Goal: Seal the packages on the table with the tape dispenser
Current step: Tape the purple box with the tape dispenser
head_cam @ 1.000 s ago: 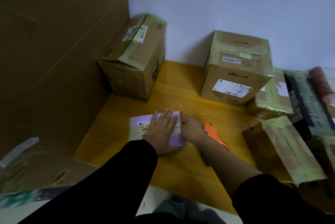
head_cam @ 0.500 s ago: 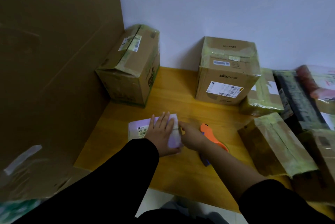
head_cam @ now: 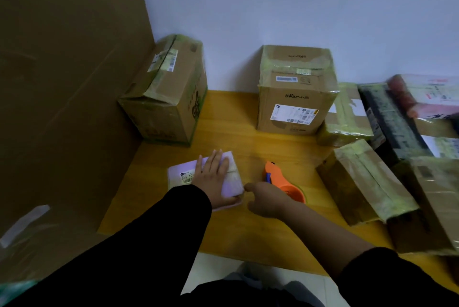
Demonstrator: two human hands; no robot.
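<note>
Pulls the right hand back from the edge of the small lavender package since half a second ago, baring more of the orange tape dispenser at frame centre. Curls that hand's fingers against the dispenser's near side; cannot tell whether gripping it. Lays the left hand flat, fingers straight, on the package, left of centre on the yellow surface. Shows a tilted taped box at upper left, a labelled box at upper centre, more taped parcels crowding the right edge.
</note>
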